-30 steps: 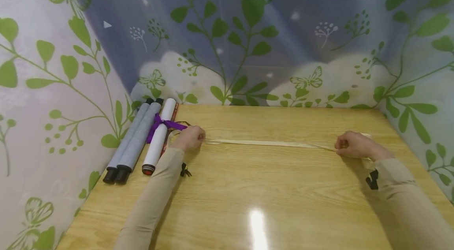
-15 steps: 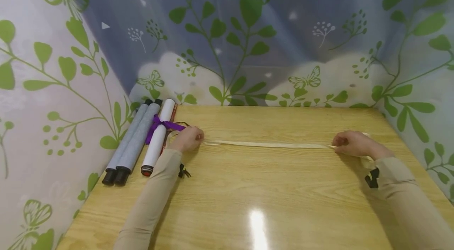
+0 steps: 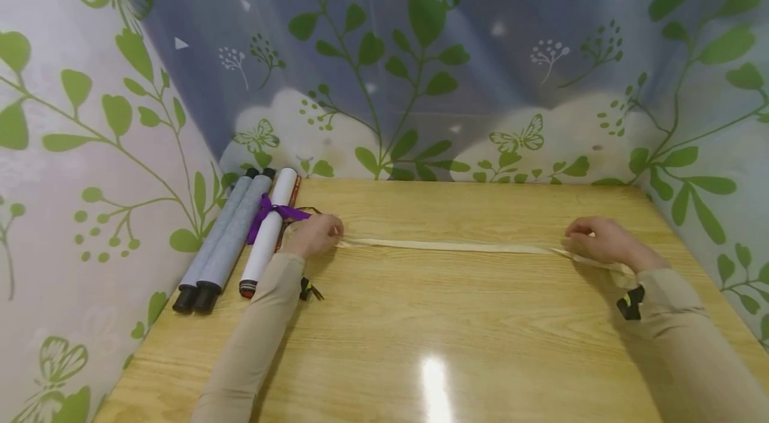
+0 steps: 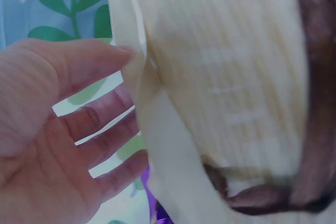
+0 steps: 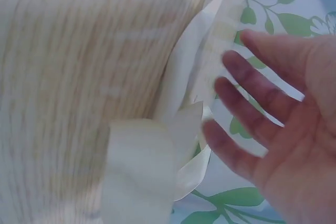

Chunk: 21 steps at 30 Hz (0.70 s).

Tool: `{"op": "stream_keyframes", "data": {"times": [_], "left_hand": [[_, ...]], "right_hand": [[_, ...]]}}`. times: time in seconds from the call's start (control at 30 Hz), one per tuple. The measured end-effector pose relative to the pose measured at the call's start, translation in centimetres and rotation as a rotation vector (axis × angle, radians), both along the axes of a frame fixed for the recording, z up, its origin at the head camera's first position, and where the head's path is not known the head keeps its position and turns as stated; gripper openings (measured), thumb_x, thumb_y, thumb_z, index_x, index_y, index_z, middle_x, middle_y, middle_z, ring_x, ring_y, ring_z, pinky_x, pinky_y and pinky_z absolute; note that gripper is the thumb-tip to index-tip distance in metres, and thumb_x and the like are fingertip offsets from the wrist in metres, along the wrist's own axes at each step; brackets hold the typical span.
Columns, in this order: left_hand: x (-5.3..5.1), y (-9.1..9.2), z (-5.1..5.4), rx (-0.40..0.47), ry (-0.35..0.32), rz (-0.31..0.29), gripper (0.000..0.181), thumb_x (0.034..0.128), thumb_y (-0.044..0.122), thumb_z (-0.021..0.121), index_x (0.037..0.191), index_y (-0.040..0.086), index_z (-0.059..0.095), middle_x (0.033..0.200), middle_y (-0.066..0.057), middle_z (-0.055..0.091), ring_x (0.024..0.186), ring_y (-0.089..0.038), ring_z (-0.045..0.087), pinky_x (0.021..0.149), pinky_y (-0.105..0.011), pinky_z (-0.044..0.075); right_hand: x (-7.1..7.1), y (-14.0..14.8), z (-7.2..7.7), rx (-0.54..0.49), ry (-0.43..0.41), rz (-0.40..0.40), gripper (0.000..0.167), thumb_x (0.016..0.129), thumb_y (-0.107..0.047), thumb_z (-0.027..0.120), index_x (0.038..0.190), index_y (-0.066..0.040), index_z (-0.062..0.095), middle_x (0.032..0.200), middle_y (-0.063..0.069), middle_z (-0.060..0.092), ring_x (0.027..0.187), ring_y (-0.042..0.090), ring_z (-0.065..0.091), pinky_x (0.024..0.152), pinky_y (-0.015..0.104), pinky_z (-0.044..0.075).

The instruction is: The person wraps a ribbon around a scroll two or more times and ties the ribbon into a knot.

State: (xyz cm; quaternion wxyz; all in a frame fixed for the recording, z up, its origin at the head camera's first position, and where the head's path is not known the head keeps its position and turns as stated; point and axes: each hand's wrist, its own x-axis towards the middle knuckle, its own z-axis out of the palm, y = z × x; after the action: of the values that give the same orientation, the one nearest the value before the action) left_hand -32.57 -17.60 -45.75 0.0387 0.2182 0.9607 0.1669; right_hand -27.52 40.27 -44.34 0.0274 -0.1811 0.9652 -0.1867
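A cream ribbon (image 3: 444, 246) stretches across the wooden table between the two hands. My left hand (image 3: 315, 235) pinches its left part; in the left wrist view the thumb (image 4: 100, 61) presses on the cream ribbon (image 4: 173, 150), with the fingers partly behind it. My right hand (image 3: 603, 241) is just above the ribbon's right part. Seen from the right wrist, the fingers (image 5: 257, 82) are relaxed and apart from the ribbon (image 5: 139, 166), which lies in loose folds beside them. A dark brown ribbon (image 4: 320, 103) also shows in the left wrist view.
Left of my left hand lies a white roll (image 3: 264, 256) tied with a purple ribbon (image 3: 260, 219). Two grey rolls with black ends (image 3: 231, 236) lie beyond it. Patterned curtains (image 3: 384, 76) border the wooden table (image 3: 456, 323) at the back and sides.
My right hand has let go of the cream ribbon and its fingers have lifted slightly. The ribbon's right part now lies lower, below the hand. My left hand has barely moved.
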Motion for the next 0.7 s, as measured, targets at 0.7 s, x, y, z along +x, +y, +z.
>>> {"op": "stream_keyframes", "data": {"times": [0.7], "left_hand": [[0.7, 1.9, 0.0, -0.117, 0.045, -0.026, 0.019, 0.0901, 0.026, 0.068, 0.103, 0.013, 0.074, 0.103, -0.006, 0.072, 0.102, -0.028, 0.063, 0.093, -0.055, 0.045]], "right_hand": [[-0.4, -7.4, -1.3, 0.026, -0.002, 0.169, 0.025, 0.089, -0.004, 0.067, 0.113, 0.001, 0.068, 0.106, 0.018, 0.07, 0.098, 0.036, 0.066, 0.086, 0.052, 0.052]]}}
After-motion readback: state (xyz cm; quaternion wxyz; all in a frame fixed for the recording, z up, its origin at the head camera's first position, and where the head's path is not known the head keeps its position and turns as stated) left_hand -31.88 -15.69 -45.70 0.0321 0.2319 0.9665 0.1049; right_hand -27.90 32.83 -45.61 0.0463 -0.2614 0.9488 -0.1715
